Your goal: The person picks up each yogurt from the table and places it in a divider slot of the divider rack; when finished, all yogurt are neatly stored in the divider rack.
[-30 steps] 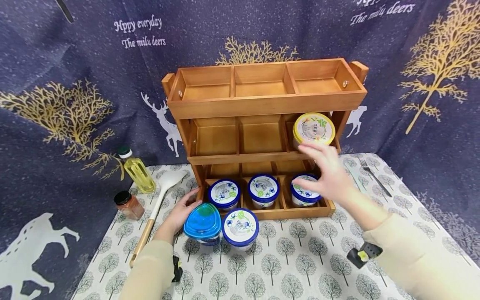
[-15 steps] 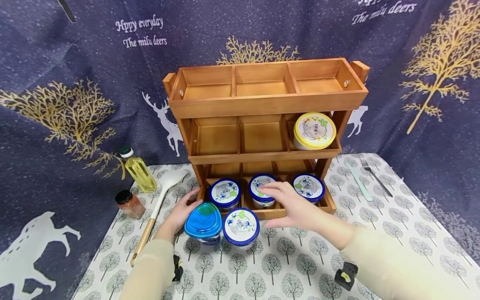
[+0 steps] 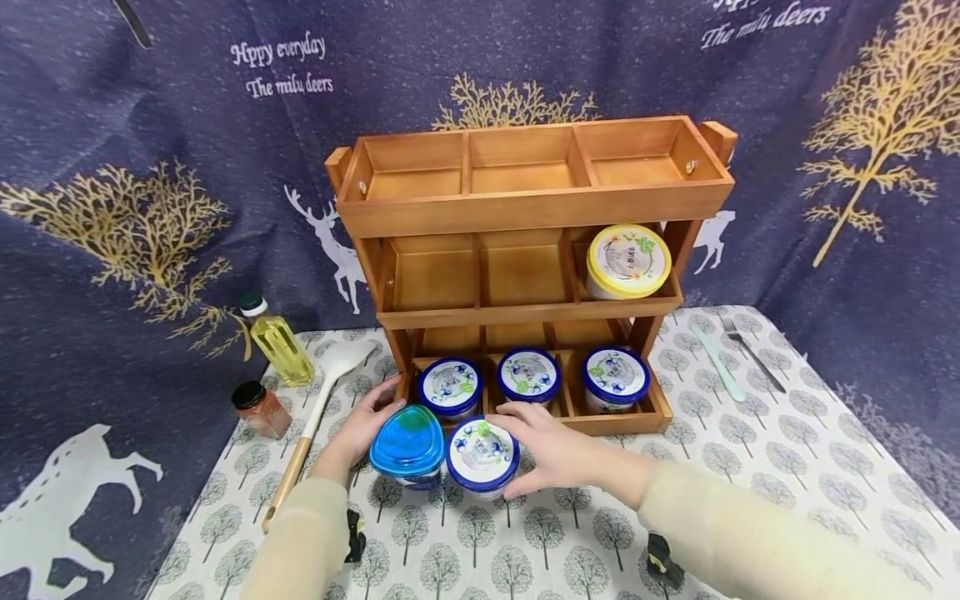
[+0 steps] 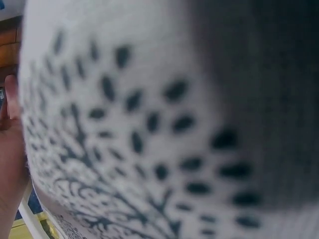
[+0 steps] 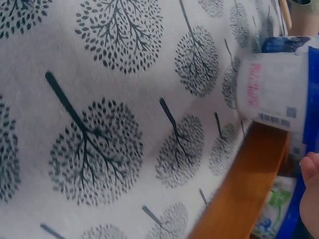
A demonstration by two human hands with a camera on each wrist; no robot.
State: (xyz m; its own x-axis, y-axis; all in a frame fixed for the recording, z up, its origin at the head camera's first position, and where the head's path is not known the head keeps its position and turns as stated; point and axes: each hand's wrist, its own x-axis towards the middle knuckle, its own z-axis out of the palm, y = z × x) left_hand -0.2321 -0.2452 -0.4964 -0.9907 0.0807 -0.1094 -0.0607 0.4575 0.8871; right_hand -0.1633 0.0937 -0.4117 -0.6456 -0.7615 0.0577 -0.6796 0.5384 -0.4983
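My left hand (image 3: 365, 427) rests beside a container with a translucent blue, rounded-triangle lid (image 3: 407, 442); its thumb lies along the lid's left edge and its fingertips reach the rack's lower left end. My right hand (image 3: 551, 450) is at the right side of a white tub (image 3: 482, 454) with a blue-rimmed lid, fingertips right at the rim and thumb spread toward the front. The tub (image 5: 274, 89) stands on the cloth before the rack in the right wrist view, a fingertip of the right hand (image 5: 310, 199) below it. The left wrist view shows mostly cloth and part of the left hand (image 4: 12, 144).
A three-tier wooden rack (image 3: 536, 208) holds several blue-lidded tubs (image 3: 528, 375) on its bottom tier and a yellow-lidded tub (image 3: 628, 261) on the middle one. Left are an oil bottle (image 3: 281, 346), a spice jar (image 3: 261, 410) and a spatula (image 3: 318, 408); right, a fork (image 3: 753, 354) and a green knife (image 3: 717, 362).
My right hand has come down and left from near the yellow-lidded tub, past the bottom tier, to the front white tub. The left hand and the tubs stay in place.
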